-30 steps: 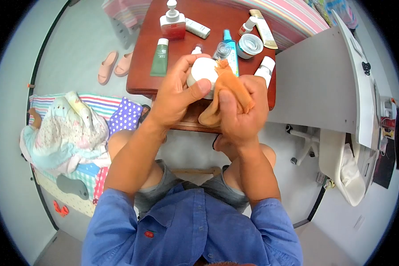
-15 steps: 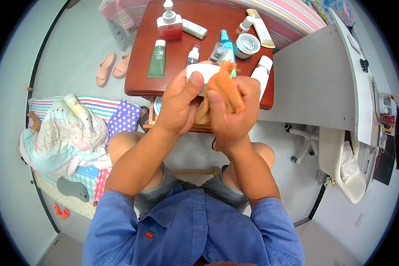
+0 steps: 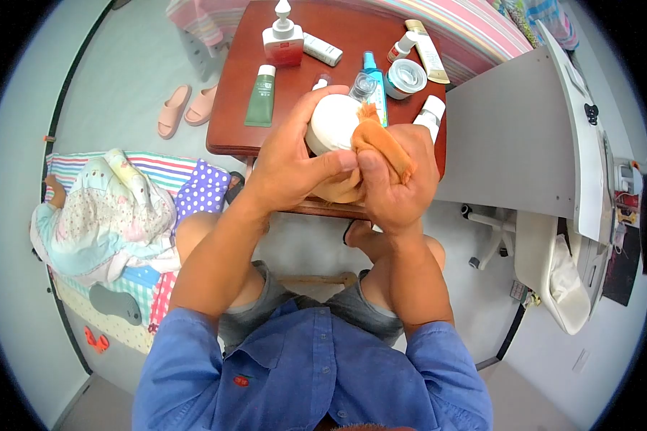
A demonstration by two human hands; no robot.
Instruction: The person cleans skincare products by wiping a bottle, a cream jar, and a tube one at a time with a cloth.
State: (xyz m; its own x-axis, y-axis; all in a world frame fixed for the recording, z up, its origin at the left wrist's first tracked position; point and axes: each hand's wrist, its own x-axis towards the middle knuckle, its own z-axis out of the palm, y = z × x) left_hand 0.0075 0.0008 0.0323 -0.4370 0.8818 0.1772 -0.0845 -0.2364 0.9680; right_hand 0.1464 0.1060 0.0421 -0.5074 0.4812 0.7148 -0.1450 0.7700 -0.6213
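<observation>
A round white jar (image 3: 332, 123) is held over the table's near edge, its pale top turned up. My left hand (image 3: 292, 161) wraps round the jar's left and near side, thumb across the front. My right hand (image 3: 402, 176) is closed on a bunched orange cloth (image 3: 382, 145), which touches the jar's right side. Part of the cloth hangs below the jar between both hands. Just beyond the jar are a small clear-lidded jar (image 3: 364, 86) and a blue spray bottle (image 3: 376, 93). The fingertips of my right hand are partly hidden by the cloth.
On the red-brown table (image 3: 226, 108) stand a pump bottle (image 3: 283, 43), a green tube (image 3: 260, 97), a lidded tub (image 3: 405, 77), a gold tube (image 3: 428, 54) and a white bottle (image 3: 430, 115). Bedding (image 3: 111, 215) lies at left; a grey panel (image 3: 507, 129) rises at right.
The jar has tilted back from edge-on so its round top shows again. My left thumb has moved to the right along its near side, and the cloth is bunched lower at its right.
</observation>
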